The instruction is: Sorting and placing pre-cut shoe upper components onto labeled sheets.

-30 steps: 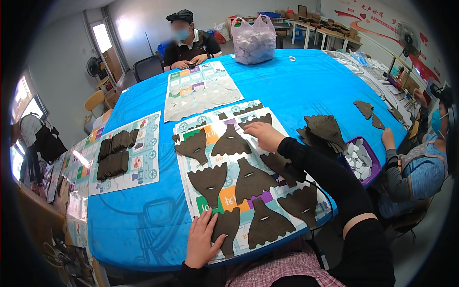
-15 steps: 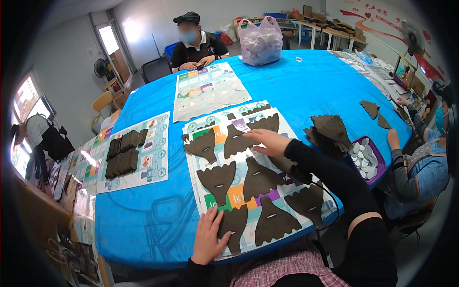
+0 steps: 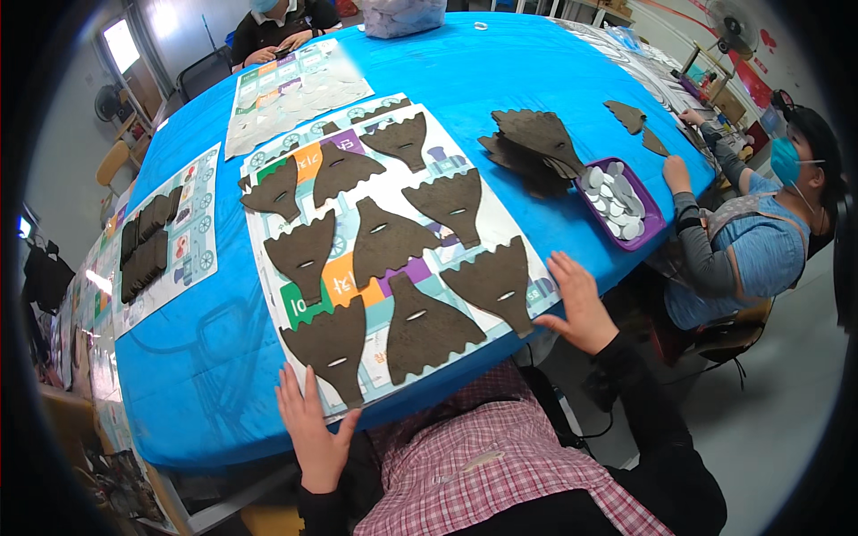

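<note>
A printed white sheet (image 3: 517, 234) lies on the table, with more sheets under it. Several dark brown, fan-shaped pieces with scalloped edges are spread over it in rows, among them one at the near left (image 3: 332, 344), one in the near middle (image 3: 424, 335) and one at the near right (image 3: 493, 281). Each of these has a small pale slit. My left hand (image 3: 315, 436) rests at the sheet's near left corner, fingers apart. At the near right corner is my right hand (image 3: 581, 305), fingers and thumb spread along the edge, holding no piece.
A blue cloth (image 3: 223, 357) covers the table. A pile of similar brown pieces (image 3: 527, 147) and a purple basket (image 3: 663, 219) of white ovals lie to the right. Another sheet (image 3: 198, 234) carries stacked brown pieces. One person (image 3: 742, 241) sits at right, another (image 3: 281, 36) at the far side.
My right hand has drawn back from the far pieces to the sheet's near right corner, uncovering a piece in the right column. The view has shifted down and right. My left hand stays near its corner.
</note>
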